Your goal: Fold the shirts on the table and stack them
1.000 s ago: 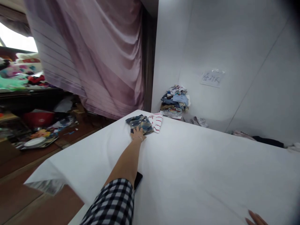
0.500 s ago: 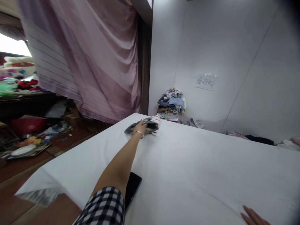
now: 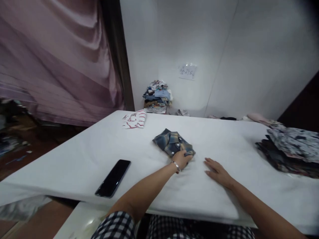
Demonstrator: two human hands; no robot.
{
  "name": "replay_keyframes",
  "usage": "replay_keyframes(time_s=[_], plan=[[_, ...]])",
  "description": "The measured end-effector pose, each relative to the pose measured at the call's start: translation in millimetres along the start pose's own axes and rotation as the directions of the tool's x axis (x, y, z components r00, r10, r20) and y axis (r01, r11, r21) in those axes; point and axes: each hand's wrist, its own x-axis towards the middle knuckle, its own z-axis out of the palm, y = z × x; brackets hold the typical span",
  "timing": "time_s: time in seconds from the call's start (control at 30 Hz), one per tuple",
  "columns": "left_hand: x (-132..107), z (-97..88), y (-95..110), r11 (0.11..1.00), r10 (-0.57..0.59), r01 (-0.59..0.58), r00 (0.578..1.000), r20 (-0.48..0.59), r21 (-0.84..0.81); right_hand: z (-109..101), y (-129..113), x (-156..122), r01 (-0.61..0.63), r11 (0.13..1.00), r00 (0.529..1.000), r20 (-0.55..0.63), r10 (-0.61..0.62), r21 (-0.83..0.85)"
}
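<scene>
A folded dark blue and tan shirt (image 3: 171, 141) with pale buttons lies on the white-covered table (image 3: 149, 186) in front of me. My left hand (image 3: 181, 160), wearing a bracelet, grips its near right corner; the fingertips are partly hidden against the cloth. Just to the right of the shirt, my right hand (image 3: 219, 173) rests on the table with its fingers stretched out, holding nothing. A white garment with red stripes (image 3: 136, 119), folded, lies farther back at the left.
A black phone (image 3: 113, 178) lies near the table's front left. Stacked clothes (image 3: 294, 149) sit at the right end. Behind the table rises a clothes pile (image 3: 157, 96) against the wall, below a paper sign (image 3: 187, 71). A pink curtain (image 3: 62, 66) hangs at left.
My left hand has brought the dark shirt from beside the striped garment toward me and to the right. The view has turned right, and more of my right hand shows.
</scene>
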Motion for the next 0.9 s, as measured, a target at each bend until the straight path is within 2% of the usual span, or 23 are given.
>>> replay_keyframes(time_s=[0.07,0.13,0.2,0.27,0.33,0.4,0.43,0.53,0.63,0.7,0.77,0.83,0.9], plan=[[-3,1.5,-1,0.997,-0.021,0.018,0.999,-0.048,-0.073,-4,-7,3,-0.110,0.973,0.992,-0.032,0.119,0.203],[-3,-7.7,0,0.988,-0.052,0.031,0.989,-0.142,-0.151,-9,-19,9,-0.195,0.919,0.974,-0.047,0.224,0.344],[-7,-19.9,3,0.967,-0.092,0.021,0.958,-0.271,-0.254,-12,-35,19,-0.213,0.882,0.962,-0.068,0.265,0.420],[-16,-27.6,5,0.954,-0.077,-0.030,0.936,-0.342,-0.297,-12,-56,30,-0.201,0.837,0.962,-0.058,0.266,0.509],[-31,-26.9,6,0.962,-0.020,-0.070,0.947,-0.322,-0.264,-6,-79,39,-0.198,0.741,0.970,0.021,0.242,0.642],[-49,-18.8,6,0.980,0.092,-0.130,0.968,-0.233,-0.152,5,-99,45,-0.187,0.643,0.981,0.104,0.165,0.742],[-58,-13.4,6,0.981,0.156,-0.174,0.971,-0.180,-0.087,12,-106,47,-0.169,0.626,0.985,0.121,0.120,0.761],[-79,-0.5,4,0.947,0.315,-0.314,0.949,-0.013,0.062,35,-117,53,-0.149,0.693,0.988,0.134,0.076,0.705],[-86,-4.4,2,0.944,0.326,-0.328,0.944,0.045,0.040,47,-113,56,-0.167,0.770,0.986,0.100,0.134,0.616],[-81,-18.0,0,0.953,0.304,-0.304,0.953,-0.004,0.005,41,-107,57,-0.124,0.813,0.992,0.037,0.125,0.569],[-68,-36.5,-3,0.963,0.269,-0.264,0.954,-0.135,0.051,26,-105,54,-0.059,0.869,0.995,-0.041,0.091,0.492],[-48,-54.2,-7,0.958,0.248,-0.197,0.933,-0.260,0.206,5,-108,50,-0.009,0.901,0.993,-0.103,0.059,0.433],[-24,-66.6,-11,0.925,0.227,-0.110,0.927,-0.298,0.364,-15,-116,45,0.017,0.896,0.990,-0.136,0.048,0.443]])
